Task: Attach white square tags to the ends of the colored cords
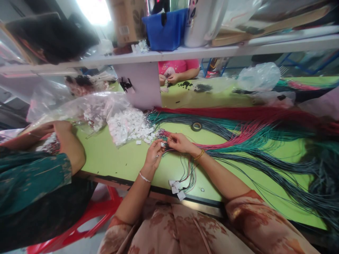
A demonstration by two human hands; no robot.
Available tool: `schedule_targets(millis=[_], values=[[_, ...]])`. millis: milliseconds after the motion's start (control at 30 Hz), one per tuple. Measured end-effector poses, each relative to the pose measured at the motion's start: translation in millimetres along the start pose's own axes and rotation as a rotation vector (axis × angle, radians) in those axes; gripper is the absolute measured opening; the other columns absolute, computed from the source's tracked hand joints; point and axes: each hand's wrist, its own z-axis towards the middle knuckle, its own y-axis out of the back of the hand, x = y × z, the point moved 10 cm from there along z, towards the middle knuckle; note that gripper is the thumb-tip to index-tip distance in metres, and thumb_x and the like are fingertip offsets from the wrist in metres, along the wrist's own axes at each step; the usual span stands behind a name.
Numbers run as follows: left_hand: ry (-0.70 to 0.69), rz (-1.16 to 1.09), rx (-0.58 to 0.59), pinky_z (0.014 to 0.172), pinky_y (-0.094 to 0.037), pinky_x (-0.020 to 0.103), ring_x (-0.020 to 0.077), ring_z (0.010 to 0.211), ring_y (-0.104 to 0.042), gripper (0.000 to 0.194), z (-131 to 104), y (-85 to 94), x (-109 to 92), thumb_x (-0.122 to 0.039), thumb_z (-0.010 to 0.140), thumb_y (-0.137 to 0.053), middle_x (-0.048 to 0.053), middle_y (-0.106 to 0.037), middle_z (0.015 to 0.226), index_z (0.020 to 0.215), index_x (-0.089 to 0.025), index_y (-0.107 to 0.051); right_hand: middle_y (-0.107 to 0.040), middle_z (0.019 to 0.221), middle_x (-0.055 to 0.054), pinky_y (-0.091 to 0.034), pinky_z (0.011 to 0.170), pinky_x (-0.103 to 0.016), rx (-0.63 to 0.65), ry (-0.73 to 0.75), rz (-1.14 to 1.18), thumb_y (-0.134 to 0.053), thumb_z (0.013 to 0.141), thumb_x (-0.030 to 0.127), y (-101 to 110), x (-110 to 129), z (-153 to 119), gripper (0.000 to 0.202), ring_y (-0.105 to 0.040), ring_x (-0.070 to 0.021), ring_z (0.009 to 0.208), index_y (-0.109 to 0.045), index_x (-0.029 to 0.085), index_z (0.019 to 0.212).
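Taking the clock face as centred on the person's hands, the step in hand appears to be fitting a wire end into a connector. The left hand pinches a small white connector between thumb and fingertips. The right hand sits just beside it at two o'clock, thumb and forefinger pressed together; whether a wire lies between them is too small to tell.

Loose white connectors spread on the green table at ten o'clock, partly on clear plastic. Red wires run off towards three o'clock, with dark wires at four. A tape roll lies at two o'clock. At six o'clock, near the table's edge, a few wired connectors rest together.

The next move seems to call for a steady left pinch and close alignment from the right fingertips, since the connector's openings look tiny.
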Motion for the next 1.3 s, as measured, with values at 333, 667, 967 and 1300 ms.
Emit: schedule_targets(millis=[333,667,967,1300], values=[[-0.001,0.037,-0.062,0.062,-0.044,0.021,0.0061,0.058,-0.051,0.033,1,9.5,1,-0.027,0.065,-0.08,0.002,-0.066,0.076,0.093,-0.014,-0.07,-0.056,0.061,0.002,-0.029,0.054,-0.02,-0.01,0.057,-0.18,-0.053,0.072,0.02,2,13,-2,0.006,-0.042,-0.008,0.054,-0.057,0.015,0.069],[-0.054,0.058,-0.09,0.06,-0.044,0.02,0.0057,0.057,-0.052,0.035,1,11.1,3,-0.029,0.064,-0.081,0.0,-0.065,0.07,0.094,-0.013,-0.072,-0.058,0.064,0.001,-0.032,0.055,-0.02,-0.022,0.087,-0.101,-0.052,0.08,0.023,-13,4,1,0.013,-0.044,-0.0086,0.056,-0.055,0.015,0.07],[-0.089,0.119,-0.156,0.057,-0.041,0.021,0.007,0.055,-0.051,0.033,0,14.2,0,-0.031,0.062,-0.082,0.0,-0.064,0.066,0.089,-0.013,-0.073,-0.059,0.064,-0.001,-0.03,0.056,-0.023,-0.029,0.049,-0.288,-0.053,0.082,0.019,-11,11,0,0.013,-0.045,-0.0107,0.056,-0.057,0.015,0.07],[-0.117,0.087,-0.086,0.067,-0.045,0.023,0.0105,0.069,-0.056,0.029,1,5.9,-8,-0.032,0.065,-0.079,0.004,-0.067,0.081,0.085,-0.013,-0.07,-0.062,0.083,-0.004,-0.041,0.077,-0.03,0.171,0.372,-0.163,-0.056,0.085,0.026,-12,72,-13,0.011,-0.053,-0.0162,0.079,-0.064,0.018,0.083]])
